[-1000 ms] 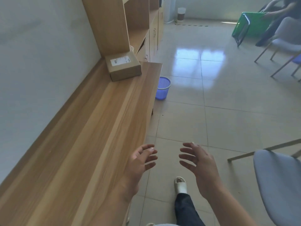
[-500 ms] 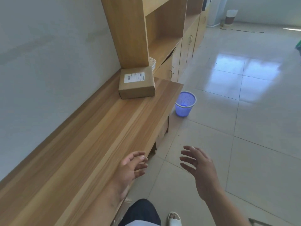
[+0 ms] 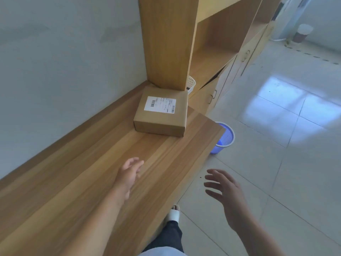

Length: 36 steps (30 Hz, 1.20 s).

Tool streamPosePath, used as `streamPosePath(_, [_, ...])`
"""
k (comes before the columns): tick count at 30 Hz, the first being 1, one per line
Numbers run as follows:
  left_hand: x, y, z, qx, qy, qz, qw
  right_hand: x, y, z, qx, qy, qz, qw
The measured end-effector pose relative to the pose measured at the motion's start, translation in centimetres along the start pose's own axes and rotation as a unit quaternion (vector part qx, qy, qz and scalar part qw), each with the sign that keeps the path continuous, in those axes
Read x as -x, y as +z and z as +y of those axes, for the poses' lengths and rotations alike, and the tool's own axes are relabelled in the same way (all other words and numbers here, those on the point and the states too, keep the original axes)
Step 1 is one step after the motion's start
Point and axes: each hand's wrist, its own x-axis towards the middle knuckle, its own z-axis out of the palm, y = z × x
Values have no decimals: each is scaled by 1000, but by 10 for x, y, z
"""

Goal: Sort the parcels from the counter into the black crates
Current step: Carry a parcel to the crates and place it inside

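Along the grey wall: long pale-wood bench (image 3: 92, 182), bare in the near part. At its far end: upright wooden shelf panel (image 3: 166, 43), against which sits one flat brown cardboard parcel (image 3: 162, 115) with a white shipping label. Beyond the bench edge, on the floor: round blue plastic bin (image 3: 226, 138). Left hand (image 3: 129, 174) over the bench, right hand (image 3: 224, 189) over the floor; both empty, fingers spread. No black crates in view. Risks, as judged: one-sided grip tilts the parcel; sliding it outward drops it off the edge, toward the bin.
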Motion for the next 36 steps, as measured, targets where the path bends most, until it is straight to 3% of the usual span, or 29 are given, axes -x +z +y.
streamPosePath(7, [-135, 14, 85, -15, -6, 91, 996, -110, 37, -64, 74, 16, -11, 997])
streamPosePath(11, [-177, 22, 116, -42, 5, 88, 995, -152, 56, -74, 82, 58, -36, 994])
streamPosePath(15, [-197, 25, 135, -45, -38, 93, 994, -207, 76, -77, 132, 112, -68, 982])
streamPosePath(22, [-185, 42, 141, -100, -91, 87, 987, -287, 103, -94, 148, 191, -185, 952])
streamPosePath(28, [-147, 64, 139, -88, -76, 141, 983, -298, 103, -92, 144, 189, -226, 945])
streamPosePath(33, [-75, 88, 110, -40, -21, 252, 967, -293, 98, -87, 171, 138, -256, 941])
streamPosePath(36, [-24, 110, 97, 25, -6, 322, 946, -293, 103, -84, 217, 98, -306, 922])
